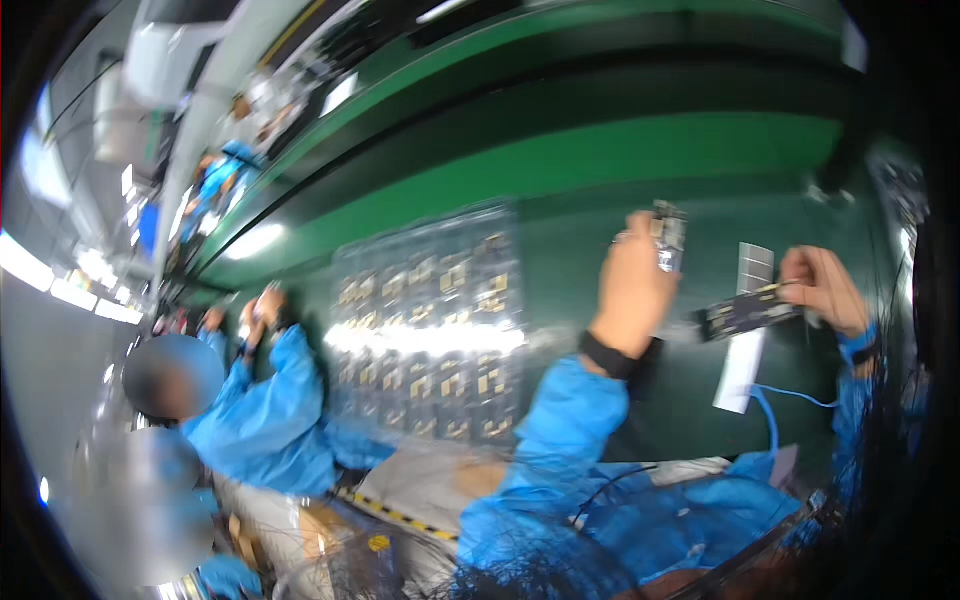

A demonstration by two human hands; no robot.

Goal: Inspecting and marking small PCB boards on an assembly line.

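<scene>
My left hand (pixel 637 285), with a dark band at the wrist, grips a small circuit board (pixel 670 232) with silvery parts on it, held up above the green work surface. Between the fingertips of my right hand (pixel 828 290) is the end of a longer dark circuit board (pixel 745 314), tilted and pointing left toward my other hand. The two boards are apart. Beneath the dark board lies a white strip of labels (pixel 738 372), partly covered by it. Motion blur hides the finer parts of both boards.
A clear plastic tray (pixel 518 300) with several small boards in its pockets lies left of my hands. A blue cord (pixel 770 420) runs along the right side near my lap. Further left, a co-worker in a blue sleeve (pixel 290 380) works at the same green bench (pixel 560 225).
</scene>
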